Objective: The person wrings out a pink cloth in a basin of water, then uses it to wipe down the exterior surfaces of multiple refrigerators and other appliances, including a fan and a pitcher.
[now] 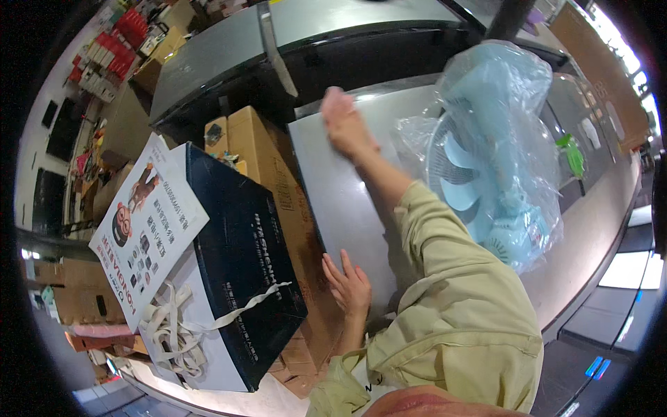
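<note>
In the head view, you have the grey worktop [344, 215] right in front of you, with your two hands at different parts of it. Your right hand [349, 132] is at its far end, gripping a pink cloth [336, 101]; blur hides how your fingers wrap around it. The cloth looks bunched under the fingers, probably so that you can press it flat against the surface. Your left hand [353, 288] is at the worktop's near left part, palm down with the fingers spread and nothing held, perhaps to steady you while the other arm reaches.

On the worktop's right side lies a light-blue fan [486, 170] in a clear bag [536, 149]. The bag likely keeps dust off it, and its position leaves the worktop's middle within your reach; you cannot tell from here what bears its far side. Left of the worktop stands a carton [260, 142], and farther left a dark box [229, 215]. On the box lie a printed sheet [156, 229] and a heap of pale cord [180, 333], seemingly just put aside there. Beyond the worktop's far edge runs a dark-sided unit [375, 59].
</note>
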Motion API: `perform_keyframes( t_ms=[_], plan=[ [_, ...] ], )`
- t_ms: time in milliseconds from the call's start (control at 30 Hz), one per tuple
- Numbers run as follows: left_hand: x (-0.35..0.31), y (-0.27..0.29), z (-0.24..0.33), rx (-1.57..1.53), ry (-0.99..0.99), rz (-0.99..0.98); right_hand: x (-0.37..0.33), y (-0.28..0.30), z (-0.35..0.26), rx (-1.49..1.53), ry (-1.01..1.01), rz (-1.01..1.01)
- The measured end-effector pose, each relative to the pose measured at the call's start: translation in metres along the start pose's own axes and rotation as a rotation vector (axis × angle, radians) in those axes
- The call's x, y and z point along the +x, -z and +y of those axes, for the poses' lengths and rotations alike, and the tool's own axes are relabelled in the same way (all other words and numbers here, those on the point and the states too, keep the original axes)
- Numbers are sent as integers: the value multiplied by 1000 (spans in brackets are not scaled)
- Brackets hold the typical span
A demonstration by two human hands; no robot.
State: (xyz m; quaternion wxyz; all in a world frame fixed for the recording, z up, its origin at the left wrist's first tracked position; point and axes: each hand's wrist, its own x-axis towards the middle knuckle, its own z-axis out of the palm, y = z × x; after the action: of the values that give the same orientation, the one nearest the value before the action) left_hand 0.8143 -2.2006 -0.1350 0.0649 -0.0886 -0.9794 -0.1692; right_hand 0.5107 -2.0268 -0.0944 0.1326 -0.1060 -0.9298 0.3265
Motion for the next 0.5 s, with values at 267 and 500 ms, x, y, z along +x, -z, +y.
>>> perform_keyframes(
  t_ms=[267, 500],
  plan=[
    [4, 4, -1, -156, 80, -43, -256, 21, 7, -62, 618, -100],
    [-1, -4, -9, -224, -45, 10, -376, 127, 90, -174, 94, -40]
  ],
)
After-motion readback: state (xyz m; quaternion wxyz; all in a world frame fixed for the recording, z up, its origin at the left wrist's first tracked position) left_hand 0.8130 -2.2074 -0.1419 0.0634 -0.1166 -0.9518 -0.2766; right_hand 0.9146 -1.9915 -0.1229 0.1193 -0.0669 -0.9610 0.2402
